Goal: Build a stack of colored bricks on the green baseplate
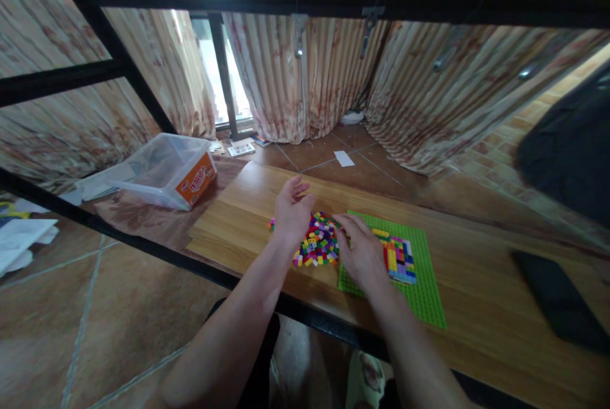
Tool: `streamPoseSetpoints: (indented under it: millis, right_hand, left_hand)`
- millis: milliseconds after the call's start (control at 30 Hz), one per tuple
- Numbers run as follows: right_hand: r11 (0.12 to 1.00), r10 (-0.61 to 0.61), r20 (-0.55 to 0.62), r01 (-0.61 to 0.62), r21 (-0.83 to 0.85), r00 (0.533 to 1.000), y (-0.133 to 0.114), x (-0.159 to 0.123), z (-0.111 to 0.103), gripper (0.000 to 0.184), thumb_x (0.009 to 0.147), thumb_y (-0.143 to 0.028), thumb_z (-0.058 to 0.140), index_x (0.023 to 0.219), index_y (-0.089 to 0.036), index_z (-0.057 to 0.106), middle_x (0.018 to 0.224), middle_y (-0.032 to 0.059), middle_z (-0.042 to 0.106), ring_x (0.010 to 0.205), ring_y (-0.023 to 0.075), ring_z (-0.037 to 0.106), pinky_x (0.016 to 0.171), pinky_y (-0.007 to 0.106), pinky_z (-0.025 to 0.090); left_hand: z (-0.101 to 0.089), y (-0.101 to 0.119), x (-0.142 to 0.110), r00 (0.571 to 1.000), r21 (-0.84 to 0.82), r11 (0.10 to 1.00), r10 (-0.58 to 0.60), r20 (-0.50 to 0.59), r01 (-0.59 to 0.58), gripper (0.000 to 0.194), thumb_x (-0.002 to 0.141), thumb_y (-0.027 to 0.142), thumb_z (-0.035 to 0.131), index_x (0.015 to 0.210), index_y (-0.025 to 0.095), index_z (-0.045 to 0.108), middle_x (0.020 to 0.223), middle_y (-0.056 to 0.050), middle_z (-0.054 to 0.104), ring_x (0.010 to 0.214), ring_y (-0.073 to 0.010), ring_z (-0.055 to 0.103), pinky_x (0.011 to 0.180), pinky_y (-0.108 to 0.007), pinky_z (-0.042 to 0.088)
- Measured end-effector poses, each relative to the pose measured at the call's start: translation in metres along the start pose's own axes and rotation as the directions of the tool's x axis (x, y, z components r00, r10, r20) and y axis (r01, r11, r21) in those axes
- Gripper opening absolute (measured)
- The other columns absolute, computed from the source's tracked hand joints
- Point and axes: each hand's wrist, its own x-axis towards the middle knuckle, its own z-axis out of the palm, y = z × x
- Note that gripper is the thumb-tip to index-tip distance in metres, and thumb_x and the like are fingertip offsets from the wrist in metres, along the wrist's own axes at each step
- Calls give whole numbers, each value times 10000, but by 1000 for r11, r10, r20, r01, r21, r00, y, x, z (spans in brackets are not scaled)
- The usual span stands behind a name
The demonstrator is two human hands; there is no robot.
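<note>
Well, from where I stand, the brickwork looks only partly along. On the green plate (433, 295) sits one built patch (399, 261), many-coloured, its pieces pressed close in short rows, with a yellow strip (380, 232) near its far edge. Green studs show around it, and a good heap of loose bricks (320, 245) lies on the table (238, 199) just beside the plate, so I'd judge that plenty is left unplaced.

The left hand (293, 209) is over the left part of the heap, palm turned up and fingers loosely bent, with nothing in it that I can see. The right hand (361, 249) reaches across the plate, fingers curled down at the heap's near-right side; the tips are too small and shaded for me to tell whether they pinch a brick.

Counting up: two hands, one plate, one patch, one heap, its bricks too many and too tiny to number. One dark slab (560, 298) lies at the table's right end, one clear bin (164, 188) with an orange label stands past the left end, and one white slip (344, 159) is on the floor.
</note>
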Motion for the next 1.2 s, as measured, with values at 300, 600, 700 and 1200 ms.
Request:
streamPoseSetpoints:
  millis: [300, 600, 700, 1200]
  right_hand:
    - [981, 150, 213, -119, -152, 966, 6, 2, 28, 288, 901, -122, 473, 1043, -180, 717, 1069, 95, 701, 1075, 231, 600, 983, 375, 457]
    - [983, 184, 240, -170, -75, 953, 9, -3, 15, 260, 874, -163, 490, 960, -197, 732, 975, 80, 704, 873, 204, 657, 832, 358, 510]
    - [989, 150, 254, -149, -25, 956, 11, -6, 14, 300, 841, -124, 471, 965, -208, 730, 999, 73, 698, 872, 199, 659, 832, 363, 515]
    - [952, 175, 170, -211, 222, 970, 13, -4, 12, 262, 845, -219, 499, 994, -198, 713, 1067, 84, 699, 952, 205, 665, 878, 384, 523]
  left_hand:
    - [-7, -1, 1, 1000, 3, 1000, -25, -1, 25, 512, 720, 121, 648, 1225, 153, 568, 1208, -107, 641, 987, -180, 642, 862, -312, 527]
    - [-13, -8, 6, 998, 260, 965, 21, 64, -37, 476, 775, 163, 601, 1248, 103, 581, 1259, -150, 631, 991, -205, 650, 904, -349, 518]
    - [-16, -9, 6, 987, 440, 891, 47, 155, -111, 453, 809, 183, 569, 1256, 114, 591, 1255, -140, 646, 1009, -217, 654, 957, -375, 497]
    - [-21, 5, -4, 938, 743, 599, 39, 345, -299, 410, 854, 112, 465, 1240, 86, 598, 1231, -162, 648, 1122, -232, 617, 1025, -370, 452]
